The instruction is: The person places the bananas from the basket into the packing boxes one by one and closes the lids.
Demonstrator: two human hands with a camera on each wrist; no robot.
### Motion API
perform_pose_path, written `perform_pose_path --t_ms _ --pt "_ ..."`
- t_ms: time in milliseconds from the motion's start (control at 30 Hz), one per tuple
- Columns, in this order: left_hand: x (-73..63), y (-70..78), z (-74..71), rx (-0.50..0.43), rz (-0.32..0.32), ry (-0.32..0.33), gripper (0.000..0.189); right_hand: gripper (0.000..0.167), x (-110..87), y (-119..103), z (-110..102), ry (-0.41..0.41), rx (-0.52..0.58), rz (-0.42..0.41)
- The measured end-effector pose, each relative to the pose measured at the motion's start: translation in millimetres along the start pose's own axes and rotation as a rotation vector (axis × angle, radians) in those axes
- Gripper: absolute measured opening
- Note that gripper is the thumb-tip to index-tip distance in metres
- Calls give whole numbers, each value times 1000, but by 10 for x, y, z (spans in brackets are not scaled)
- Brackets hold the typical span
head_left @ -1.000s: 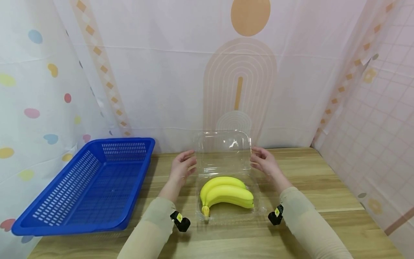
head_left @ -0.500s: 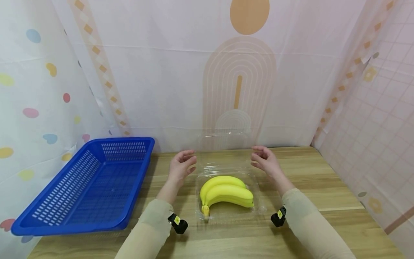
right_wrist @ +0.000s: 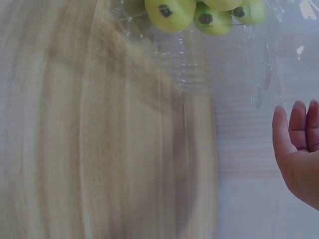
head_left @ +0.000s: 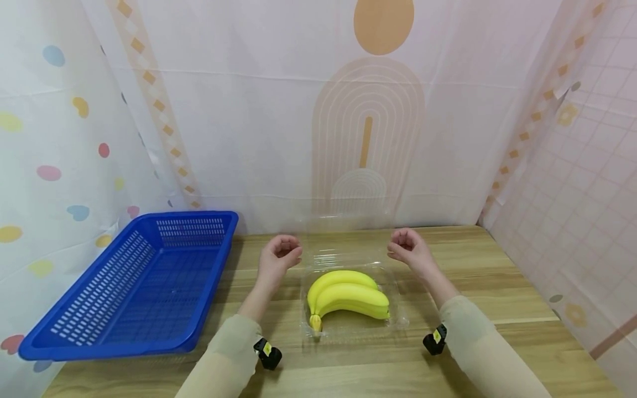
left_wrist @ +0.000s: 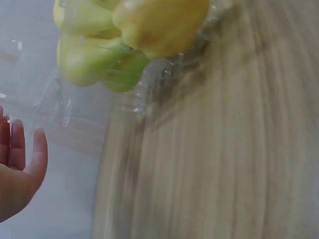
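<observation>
A bunch of yellow bananas [head_left: 348,296] lies in the base of a clear plastic clamshell container [head_left: 355,333] on the table. The container's see-through lid [head_left: 344,237] is folded back, tilted toward the curtain. Its outline is faint in the head view. My left hand [head_left: 278,257] is by the lid's left side, fingers loosely bent, holding nothing. On the other side my right hand [head_left: 410,251] has the same loose bend and likewise holds nothing. In the wrist views, the left fingers [left_wrist: 39,147] and right fingers [right_wrist: 280,122] appear close beside the lid; contact cannot be told.
A blue plastic basket [head_left: 174,287] with perforated sides stands at the left of the wooden table [head_left: 478,265]. Behind the table hangs a patterned curtain [head_left: 259,138], which also covers both sides.
The lid has tilted farther back and sits lower than a second ago. Both hands have moved slightly outward from it, and their fingers bend a little more.
</observation>
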State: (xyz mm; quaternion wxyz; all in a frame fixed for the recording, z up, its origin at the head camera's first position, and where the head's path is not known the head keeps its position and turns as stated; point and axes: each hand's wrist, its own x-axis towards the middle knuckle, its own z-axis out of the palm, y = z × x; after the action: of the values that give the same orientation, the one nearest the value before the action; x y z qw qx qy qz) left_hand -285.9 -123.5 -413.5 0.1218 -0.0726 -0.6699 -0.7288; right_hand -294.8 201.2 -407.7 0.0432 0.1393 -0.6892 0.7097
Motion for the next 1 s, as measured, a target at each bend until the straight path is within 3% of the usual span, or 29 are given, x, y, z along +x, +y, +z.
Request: perform_pose_path --t_ms 333,667,1000 --pt "-86 -58 -75 134 178 -52 12 19 -104 22 -62 -55 -85 -82" --pt "-155 -64 -155 215 208 -121 10 15 -187 10 -101 -51 -265 -104" --pt "-211 -71 -203 269 280 -176 11 11 -232 11 -169 -133 -321 -127"
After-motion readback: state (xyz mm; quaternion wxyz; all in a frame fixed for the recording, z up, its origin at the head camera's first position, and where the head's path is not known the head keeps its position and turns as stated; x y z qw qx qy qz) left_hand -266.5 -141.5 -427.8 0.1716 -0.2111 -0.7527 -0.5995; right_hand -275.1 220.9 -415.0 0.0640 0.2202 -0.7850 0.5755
